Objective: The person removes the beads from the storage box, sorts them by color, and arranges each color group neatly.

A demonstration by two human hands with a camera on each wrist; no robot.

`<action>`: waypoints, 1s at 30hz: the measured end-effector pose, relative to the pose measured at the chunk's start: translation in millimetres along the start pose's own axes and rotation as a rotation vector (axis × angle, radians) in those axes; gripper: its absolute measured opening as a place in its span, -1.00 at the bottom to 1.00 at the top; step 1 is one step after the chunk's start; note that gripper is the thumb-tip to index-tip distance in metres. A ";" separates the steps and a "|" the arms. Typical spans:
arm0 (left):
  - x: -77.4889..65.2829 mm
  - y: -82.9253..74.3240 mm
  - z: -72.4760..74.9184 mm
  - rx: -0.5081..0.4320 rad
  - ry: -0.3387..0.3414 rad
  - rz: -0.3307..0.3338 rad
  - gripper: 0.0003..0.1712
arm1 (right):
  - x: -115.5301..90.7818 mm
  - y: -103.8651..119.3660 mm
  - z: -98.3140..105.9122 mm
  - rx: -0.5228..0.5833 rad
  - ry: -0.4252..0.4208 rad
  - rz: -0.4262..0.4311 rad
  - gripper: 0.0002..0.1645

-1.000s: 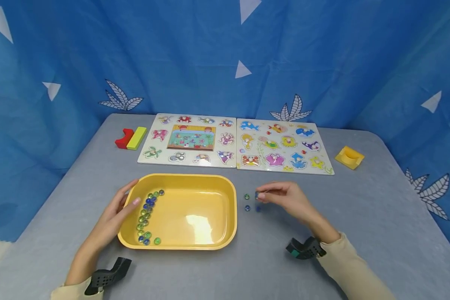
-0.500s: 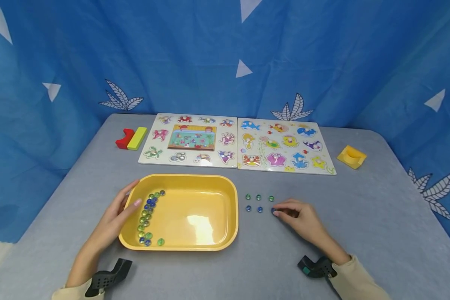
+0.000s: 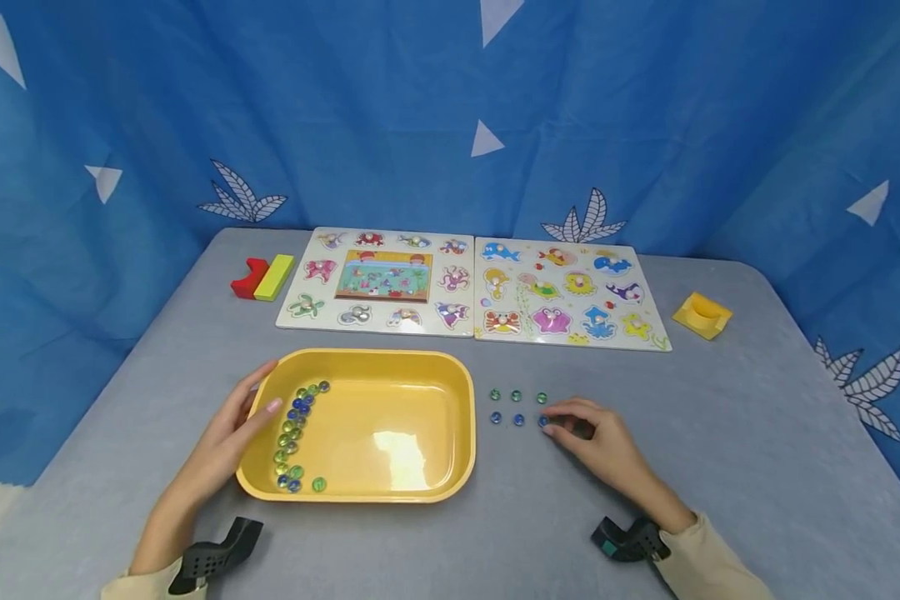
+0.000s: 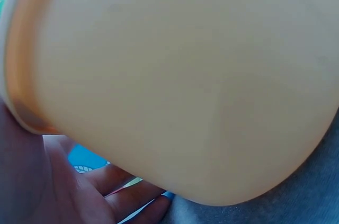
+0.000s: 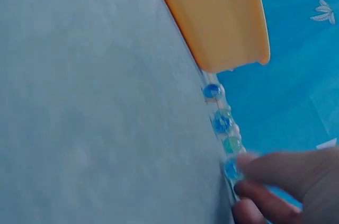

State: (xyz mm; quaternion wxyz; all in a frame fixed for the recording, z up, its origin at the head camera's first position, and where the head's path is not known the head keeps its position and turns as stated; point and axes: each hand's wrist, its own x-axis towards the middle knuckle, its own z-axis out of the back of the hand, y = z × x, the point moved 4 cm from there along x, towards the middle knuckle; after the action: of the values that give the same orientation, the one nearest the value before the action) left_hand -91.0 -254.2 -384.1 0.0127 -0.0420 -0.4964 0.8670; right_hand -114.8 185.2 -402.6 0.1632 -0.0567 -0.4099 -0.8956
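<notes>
1. Blue fabric (image 3: pixel 390 108), printed with pale triangles and leaves, is hung behind a grey counter (image 3: pixel 787 433) whose far corners are rounded.
2. Toward the far edge, a left puzzle board (image 3: pixel 381 323) and a right puzzle board (image 3: pixel 521 335) are set side by side.
3. They are flanked by a red block (image 3: pixel 249 277) and a lime block (image 3: pixel 273 277) on the left, and a yellow block (image 3: pixel 702 317) nearer the right edge.
4. The yellow tray (image 3: pixel 345 417), with loose marbles (image 3: pixel 288 426) gathered along its left side, is gripped at its left rim by the left hand (image 3: pixel 217 446).
5. Beside its right wall, green marbles (image 3: pixel 516 396) and blue marbles (image 3: pixel 519 420) are lined up in two rows; the end blue marble (image 3: pixel 543 421) is pinched by the right hand (image 3: pixel 606 442).
6. Wide room is left between that hand and the right edge.
</notes>
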 end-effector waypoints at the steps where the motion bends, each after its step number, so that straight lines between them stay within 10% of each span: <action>1: -0.2 0.1 -0.6 -0.006 0.004 0.001 -0.36 | -0.4 -1.0 2.8 0.023 0.014 -0.025 -0.81; 17: -0.1 0.4 -1.3 -0.015 0.005 0.000 -0.35 | 5.0 1.1 51.6 0.380 0.094 -0.288 -0.53; 30: -2.1 -2.9 -2.5 -0.048 0.011 0.005 -0.35 | 39.4 42.7 33.6 0.401 0.300 -0.238 -0.53</action>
State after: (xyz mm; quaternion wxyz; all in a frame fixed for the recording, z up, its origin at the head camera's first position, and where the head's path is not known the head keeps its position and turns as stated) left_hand -88.7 -250.8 -382.8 0.0124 -0.0483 -0.5167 0.8547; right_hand -138.4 174.7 -340.6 0.1237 0.1583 -0.5541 -0.8079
